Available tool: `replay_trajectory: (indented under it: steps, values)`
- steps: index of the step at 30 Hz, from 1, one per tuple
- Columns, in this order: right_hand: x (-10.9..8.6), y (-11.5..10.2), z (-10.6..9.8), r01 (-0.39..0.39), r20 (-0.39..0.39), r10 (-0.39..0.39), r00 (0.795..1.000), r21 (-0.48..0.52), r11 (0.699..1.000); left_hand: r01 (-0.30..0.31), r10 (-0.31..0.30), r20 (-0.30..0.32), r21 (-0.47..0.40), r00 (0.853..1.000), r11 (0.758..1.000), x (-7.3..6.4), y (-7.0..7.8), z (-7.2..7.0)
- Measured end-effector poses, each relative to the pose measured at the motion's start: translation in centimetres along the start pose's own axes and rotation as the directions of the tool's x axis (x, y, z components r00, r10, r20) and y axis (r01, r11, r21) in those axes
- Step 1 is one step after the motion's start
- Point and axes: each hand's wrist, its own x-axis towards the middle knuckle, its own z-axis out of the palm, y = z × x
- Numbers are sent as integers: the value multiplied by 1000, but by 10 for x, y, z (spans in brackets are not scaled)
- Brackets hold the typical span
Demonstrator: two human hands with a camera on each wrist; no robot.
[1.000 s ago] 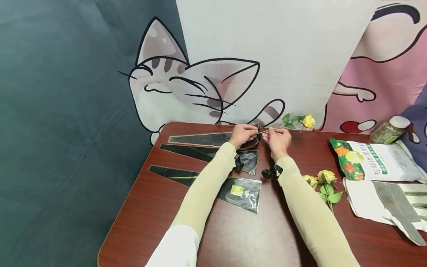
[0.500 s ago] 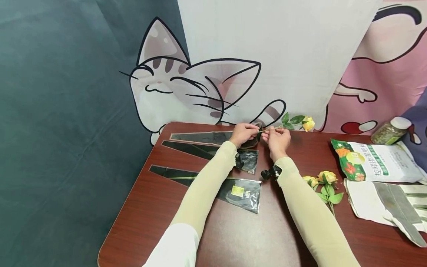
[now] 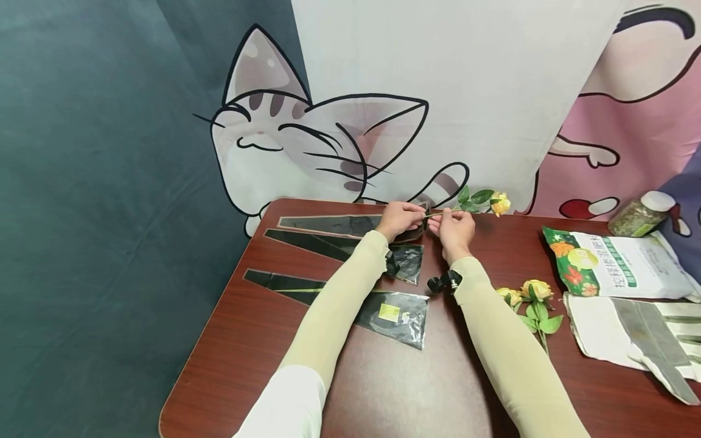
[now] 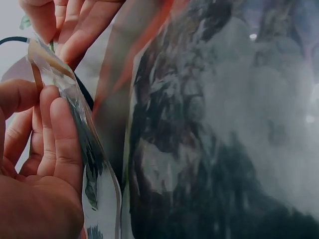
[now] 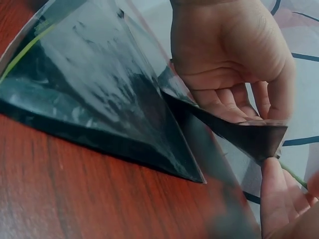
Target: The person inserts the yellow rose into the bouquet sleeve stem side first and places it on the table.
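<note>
At the table's far edge, my left hand [image 3: 402, 220] pinches the raised mouth of a dark, clear-edged flower sleeve [image 3: 328, 226]. Beside it, my right hand [image 3: 454, 233] pinches the thin stem of a yellow rose [image 3: 499, 203], whose bloom and leaves stick out to the right. The stem runs leftward into the sleeve's mouth. In the right wrist view, the sleeve's dark opening [image 5: 254, 137] lies between both hands, with the green stem [image 5: 296, 175] at the right fingertips. In the left wrist view, fingers [image 4: 65, 134] fold over the sleeve's rim.
Two more tapered sleeves lie nearer on the brown table [image 3: 219, 365]: a middle one [image 3: 408, 263] and a front one [image 3: 400, 322] with a yellow label. To the right are yellow roses [image 3: 537, 292], white-grey gloves [image 3: 619, 328], a printed bag [image 3: 613, 261] and a lidded jar [image 3: 641, 213].
The rose has shifted slightly left, its bloom now closer to the sleeve's mouth. Both hands stay almost in place with their grips kept.
</note>
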Motion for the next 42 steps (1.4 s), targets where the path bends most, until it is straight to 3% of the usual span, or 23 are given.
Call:
replay_trajectory:
  steps: [12,20,28,42]
  values:
    - [0,4,3,5,-46,-3,999,59,998,14,-14,-20,-13,1000,1000,0,0,4]
    - [-1,1,0,40,-7,-40,999,19,999,1,-1,-26,9,1000,1000,4,0,1]
    - [1,3,-1,65,-66,-65,996,1,998,-35,38,-69,56,997,998,6,2,1]
    - [2,2,0,71,-38,-71,997,-9,997,-82,83,-34,50,996,995,7,8,3]
